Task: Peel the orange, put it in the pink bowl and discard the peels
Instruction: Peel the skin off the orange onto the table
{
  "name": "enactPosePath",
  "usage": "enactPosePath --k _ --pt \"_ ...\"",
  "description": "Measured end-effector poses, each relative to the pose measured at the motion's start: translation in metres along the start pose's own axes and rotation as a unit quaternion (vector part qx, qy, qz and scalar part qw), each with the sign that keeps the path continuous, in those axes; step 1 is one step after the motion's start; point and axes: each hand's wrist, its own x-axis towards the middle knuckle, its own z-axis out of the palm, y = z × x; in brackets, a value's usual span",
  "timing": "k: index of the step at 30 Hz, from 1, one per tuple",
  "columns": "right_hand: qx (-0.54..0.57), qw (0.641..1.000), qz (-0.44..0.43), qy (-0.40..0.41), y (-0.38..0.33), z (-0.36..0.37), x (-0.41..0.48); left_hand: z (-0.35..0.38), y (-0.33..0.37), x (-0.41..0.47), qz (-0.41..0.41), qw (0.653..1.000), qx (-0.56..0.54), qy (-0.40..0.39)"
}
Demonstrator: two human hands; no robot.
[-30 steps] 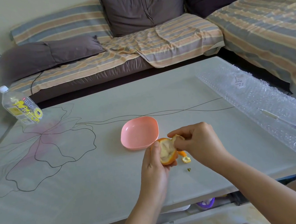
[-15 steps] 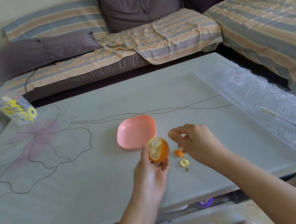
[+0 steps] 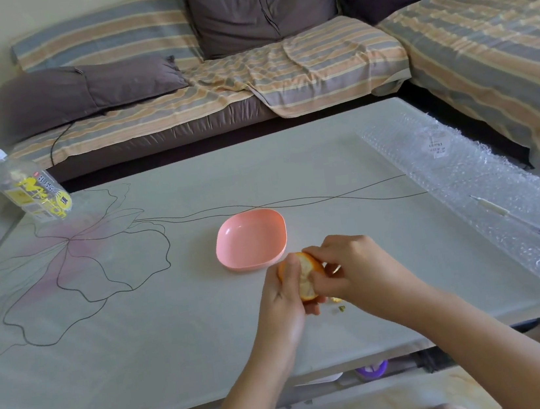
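Right grip point(image 3: 359, 264) is back on the orange point(image 3: 306, 278), after hanging apart from it in the frame before; its fingertips curl onto the fruit's upper right side and pinch at the rind; left grip point(image 3: 285, 302) holds the orange from the left and below, thumb laid across the side nearest the camera, fingers curled under; orange is partly peeled, pale pith facing up, orange rind showing round its edge; it sits in both grips over the desk point(image 3: 176, 336), toward the front edge and right of the middle, just beside the near right corner of the pink bowl point(image 3: 251, 239); bowl stands upright about mid-desk; small peel scraps point(image 3: 337, 299) lie on the desk under the right grip; clear bottle point(image 3: 31, 187) at the far left corner; bubble wrap point(image 3: 487, 196) along the right edge
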Motion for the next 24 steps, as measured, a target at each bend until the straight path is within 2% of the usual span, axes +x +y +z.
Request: enactPosePath --k 6,13,19,24 --pt "-0.061 0.998 -0.012 0.001 -0.007 0.007 -0.001 0.005 -0.003 -0.006 0.037 0.998 0.025 0.044" --pt "-0.073 0.997 -0.029 0.02 -0.007 0.008 -0.002 0.006 0.002 -0.013 0.046 0.998 -0.015 0.028" --pt "-0.031 0.999 -0.039 0.006 -0.004 -0.001 -0.003 -0.001 0.002 -0.009 0.033 0.999 0.01 0.028" --pt "-0.072 0.996 -0.053 0.019 -0.002 0.001 -0.005 0.001 0.002 -0.008 0.018 0.999 0.027 0.012"
